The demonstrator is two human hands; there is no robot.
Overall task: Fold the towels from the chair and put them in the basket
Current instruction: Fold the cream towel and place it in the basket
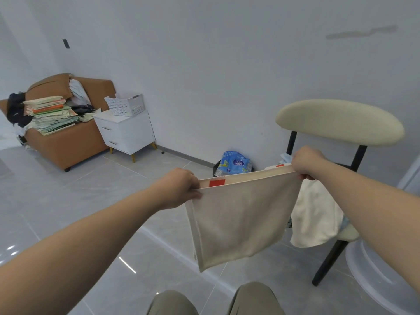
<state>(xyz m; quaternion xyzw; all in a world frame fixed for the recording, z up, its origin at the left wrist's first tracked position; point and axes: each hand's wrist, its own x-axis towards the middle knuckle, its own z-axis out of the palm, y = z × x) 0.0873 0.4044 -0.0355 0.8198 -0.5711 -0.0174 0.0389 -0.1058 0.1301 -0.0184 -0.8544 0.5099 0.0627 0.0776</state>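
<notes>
in the upper left of the frame a brown sofa (68,144) stands against the wall. it carries a leaning stack of books (51,114), with dark clothes (16,108) heaped at its left end. just to its right is a white nightstand (127,133), and on top of it sits a white perforated basket (126,105), well apart from the hands.

left of centre, the left hand (179,187) reaches forward with bare forearm and pinches the upper left corner of a beige towel (243,217), fingers curled over the edge. the towel hangs in the air at the centre of the frame, above the grey tiled floor (91,201), stretched taut along its top. two layers show at that top edge, and a red tag (217,183) sits on the rear layer beside the left hand. the lower edge slopes down toward the left.

behind the towel, by the wall, a blue printed pack (236,163) rests in a dark bin.

right of centre, the right hand (306,162) grips the towel's upper right corner in a closed fist. behind it stands a chair (338,121) with a pale padded back and black legs. a cream towel (316,214) lies draped over the seat and hangs off its front, with a bit of light blue cloth (286,158) behind the hand.

at the lower right a clear plastic lid (381,280) lies on the floor. along the bottom edge are the person's knees (172,303) in olive trousers.
</notes>
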